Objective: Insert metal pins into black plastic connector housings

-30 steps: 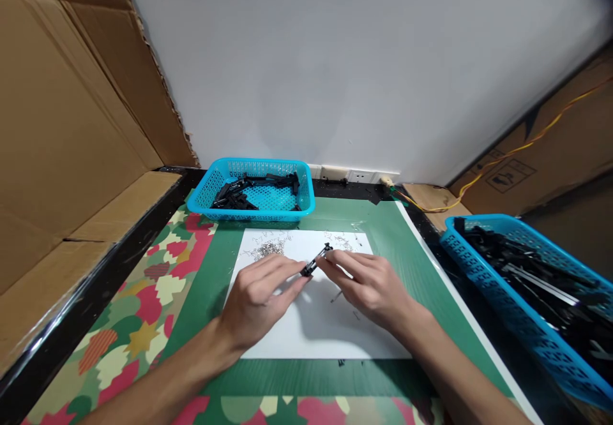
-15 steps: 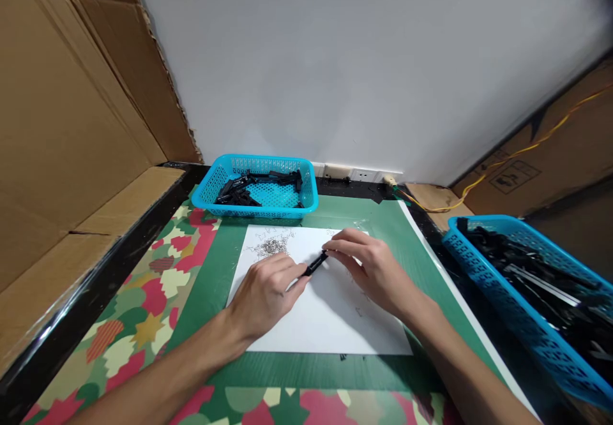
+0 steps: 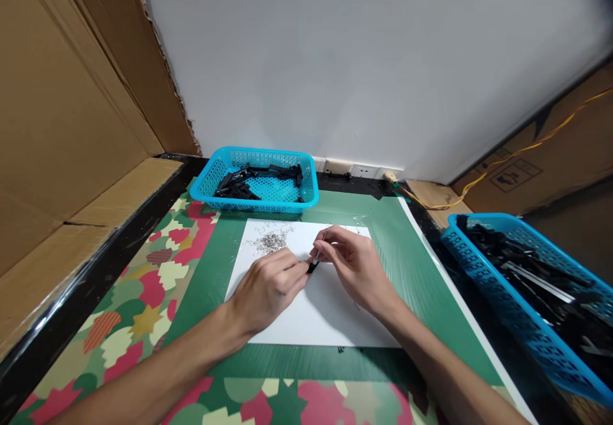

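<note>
Over a white sheet of paper, my left hand is closed on a small black plastic part, whose end sticks out past the thumb and forefinger. Close against it, my right hand pinches a thin silvery piece that meets the black part; its exact kind is too small to make out. Just beyond my left hand lies a pile of tiny bent metal wire pieces, some scattered around its edges.
A blue basket with black plastic parts stands at the back by the wall. Another blue basket, heaped with black parts, is at the right. Cardboard rises on the left. A yellow-red cable runs from the sockets.
My right hand has come down and left, nearer my left fingers, and a silvery piece now shows in its pinch. Less of the black part is visible.
</note>
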Tool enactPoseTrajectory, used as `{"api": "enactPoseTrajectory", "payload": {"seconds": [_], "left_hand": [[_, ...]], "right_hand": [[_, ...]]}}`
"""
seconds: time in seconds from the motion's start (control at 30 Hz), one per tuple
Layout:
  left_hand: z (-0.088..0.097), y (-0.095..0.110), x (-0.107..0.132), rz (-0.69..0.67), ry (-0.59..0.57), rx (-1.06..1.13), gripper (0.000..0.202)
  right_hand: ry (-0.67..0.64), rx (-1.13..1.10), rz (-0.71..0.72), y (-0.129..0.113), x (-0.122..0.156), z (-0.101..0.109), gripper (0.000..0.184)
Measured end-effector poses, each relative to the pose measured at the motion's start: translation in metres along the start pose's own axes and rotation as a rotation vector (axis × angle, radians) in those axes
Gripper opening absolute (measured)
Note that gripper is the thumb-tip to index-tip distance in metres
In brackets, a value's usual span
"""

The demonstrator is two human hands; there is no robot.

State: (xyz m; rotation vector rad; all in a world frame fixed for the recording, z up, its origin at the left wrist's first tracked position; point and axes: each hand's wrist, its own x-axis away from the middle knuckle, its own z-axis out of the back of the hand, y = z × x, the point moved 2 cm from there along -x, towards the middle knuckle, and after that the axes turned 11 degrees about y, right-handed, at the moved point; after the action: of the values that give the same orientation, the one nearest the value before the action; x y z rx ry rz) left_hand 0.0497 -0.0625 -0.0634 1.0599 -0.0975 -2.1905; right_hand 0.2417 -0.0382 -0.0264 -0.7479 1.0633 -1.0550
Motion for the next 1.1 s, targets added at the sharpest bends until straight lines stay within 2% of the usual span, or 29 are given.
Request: {"api": "enactPoseTrajectory", "payload": {"seconds": [0.17, 0.4, 0.53, 1.0, 1.1], "left_hand": [[0.0, -0.002, 0.0, -0.01, 0.007, 0.0, 0.016], [0.001, 0.0, -0.002, -0.02, 0.012, 0.001, 0.018], [0.003, 0.003, -0.003, -0.023, 0.023, -0.006, 0.016], [0.005, 0.005, -0.004, 0.008, 0.006, -0.011, 0.019], [0.004, 0.003, -0.003, 0.017, 0.001, 0.002, 0.02]], "right_hand": [[-0.004, 0.051, 0.005, 0.002, 0.003, -0.003, 0.022], [0.012, 0.175, 0.104, -0.001, 0.005, -0.004, 0.023], [0.038, 0.146, 0.142, -0.001, 0.006, -0.005, 0.031], [0.063, 0.114, 0.192, 0.005, 0.01, -0.006, 0.033], [0.057, 0.125, 0.16, 0.005, 0.011, -0.009, 0.034]]}}
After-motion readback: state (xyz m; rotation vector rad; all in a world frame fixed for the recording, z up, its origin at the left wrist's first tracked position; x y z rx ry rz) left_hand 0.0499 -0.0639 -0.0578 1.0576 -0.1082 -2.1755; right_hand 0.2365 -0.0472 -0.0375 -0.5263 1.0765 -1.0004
